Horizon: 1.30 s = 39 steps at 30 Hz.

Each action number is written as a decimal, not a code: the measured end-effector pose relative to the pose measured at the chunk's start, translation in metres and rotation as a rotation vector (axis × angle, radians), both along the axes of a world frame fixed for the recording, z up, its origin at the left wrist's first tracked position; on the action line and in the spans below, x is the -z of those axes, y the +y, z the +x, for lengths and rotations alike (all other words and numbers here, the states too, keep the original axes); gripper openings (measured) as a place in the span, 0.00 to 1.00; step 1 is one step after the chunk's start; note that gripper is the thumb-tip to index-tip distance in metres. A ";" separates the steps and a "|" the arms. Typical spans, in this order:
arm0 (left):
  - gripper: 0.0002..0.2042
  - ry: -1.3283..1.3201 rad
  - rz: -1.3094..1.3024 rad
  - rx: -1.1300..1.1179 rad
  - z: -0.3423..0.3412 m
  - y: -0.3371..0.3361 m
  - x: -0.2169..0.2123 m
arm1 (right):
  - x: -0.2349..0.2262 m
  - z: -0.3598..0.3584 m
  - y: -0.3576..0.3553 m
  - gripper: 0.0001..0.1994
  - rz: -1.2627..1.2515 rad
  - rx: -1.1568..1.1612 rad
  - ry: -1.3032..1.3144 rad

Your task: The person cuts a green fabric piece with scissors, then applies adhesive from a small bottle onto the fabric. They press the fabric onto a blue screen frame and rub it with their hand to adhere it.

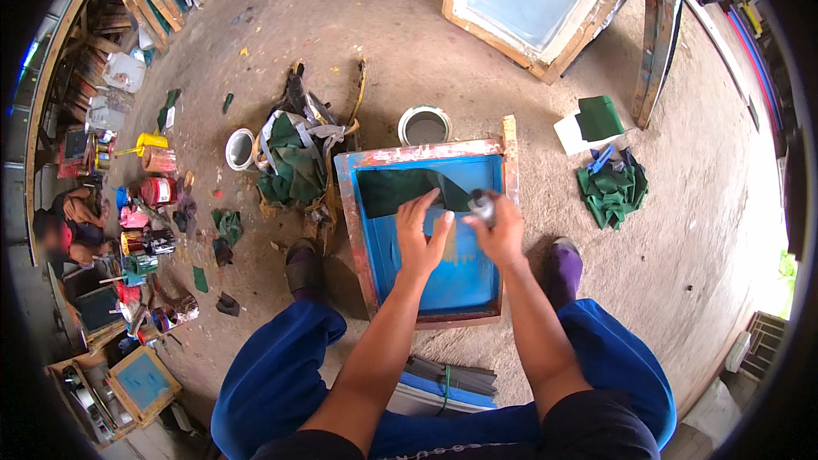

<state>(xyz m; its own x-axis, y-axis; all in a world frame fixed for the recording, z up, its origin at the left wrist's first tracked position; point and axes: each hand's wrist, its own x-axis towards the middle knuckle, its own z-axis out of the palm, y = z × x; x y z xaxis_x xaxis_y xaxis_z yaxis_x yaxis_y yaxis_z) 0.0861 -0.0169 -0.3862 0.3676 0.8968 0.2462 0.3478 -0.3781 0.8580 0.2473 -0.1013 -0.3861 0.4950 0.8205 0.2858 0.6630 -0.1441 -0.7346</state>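
The person sits low over a wooden-framed printing screen with bright blue mesh (477,277) lying flat on the concrete floor (366,34), knees in blue trousers on either side of it. A dark green piece of cloth (400,187) lies across the far end of the mesh, inside the frame. The left hand (421,237) rests flat on the mesh, fingers (429,204) spread and stretched forward so the tips sit on the near edge of the cloth; it presses, it grips nothing. The right hand (498,230) is just beside it, curled closed around a small grey cylindrical object (482,204) held upright at the cloth's right end, where a corner of the fabric lifts; what the object is cannot be told. A faint yellowish patch shows on the mesh between the two hands.

Beyond the frame's far edge stands a round tin with grey contents (424,126), and left of that a heap of green and grey rags on a torn sack (298,158) with a white cup (239,149) next to it. Off to the right lies a pile of cut green fabric pieces (612,192). Paint cans and jars (149,196) crowd the left side, well apart from the hands. A second, larger wooden screen frame (537,0) lies at the top
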 end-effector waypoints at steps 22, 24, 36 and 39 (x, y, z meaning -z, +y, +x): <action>0.22 -0.005 -0.174 0.106 -0.019 0.033 -0.011 | 0.005 -0.026 0.020 0.20 0.040 0.079 -0.021; 0.26 0.347 0.081 0.103 -0.019 0.030 -0.002 | 0.013 -0.002 0.017 0.18 0.064 0.345 0.154; 0.29 0.550 0.096 0.022 -0.003 -0.003 0.016 | 0.015 0.027 0.006 0.19 0.033 0.281 0.343; 0.21 0.058 -0.051 0.059 0.000 0.012 0.006 | 0.003 -0.021 0.013 0.21 -0.060 -0.028 0.271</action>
